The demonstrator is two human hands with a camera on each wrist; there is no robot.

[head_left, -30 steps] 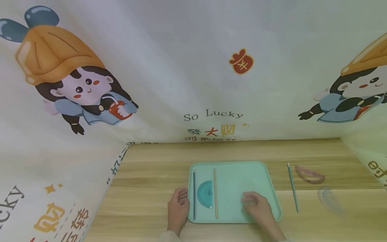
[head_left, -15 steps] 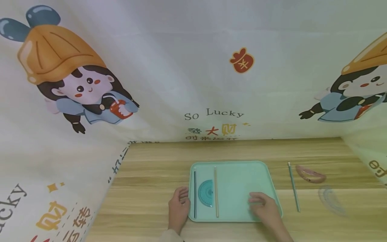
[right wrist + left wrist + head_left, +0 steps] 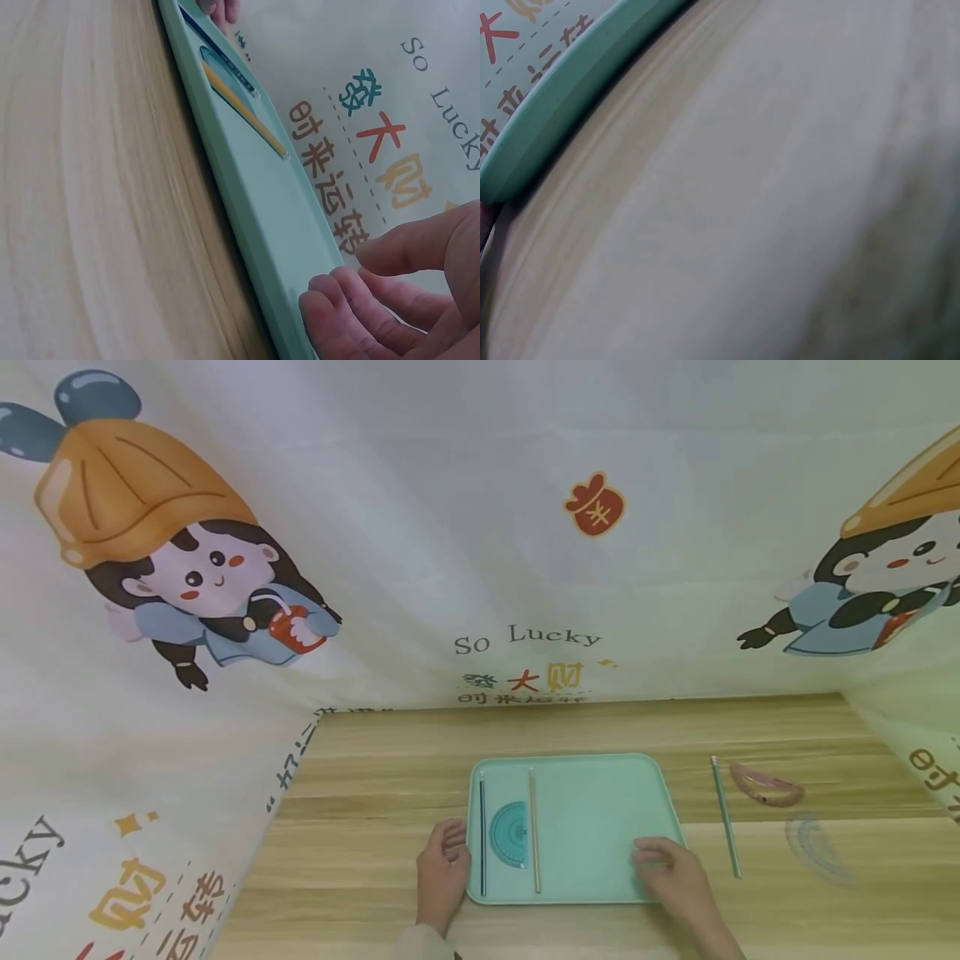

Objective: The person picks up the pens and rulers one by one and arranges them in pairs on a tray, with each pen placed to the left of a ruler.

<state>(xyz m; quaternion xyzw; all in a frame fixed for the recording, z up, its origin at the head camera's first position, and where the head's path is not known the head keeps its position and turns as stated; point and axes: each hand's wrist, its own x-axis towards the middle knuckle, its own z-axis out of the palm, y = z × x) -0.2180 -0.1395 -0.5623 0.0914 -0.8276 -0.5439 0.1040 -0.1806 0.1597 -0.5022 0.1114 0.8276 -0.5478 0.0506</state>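
From the head view, I see a left hand [image 3: 444, 868] by the left rim of a green tray [image 3: 592, 827] on the table [image 3: 375, 827], grip slack; the right hand [image 3: 675, 872] is over the tray's right side, fingers loosely bent, holding nothing. A teal protractor [image 3: 510, 835] lies there between two pencils [image 3: 535, 831] — the cloth [image 3: 420, 568] behind reads "So Lucky". Left wrist view: the tray's edge, brown characters beyond. Right wrist view: bent fingers, nothing pinched — "时来运转" readable behind.

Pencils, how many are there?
3: a dark pencil and a yellow pencil in the tray, and a green pencil on the table, right of the tray.
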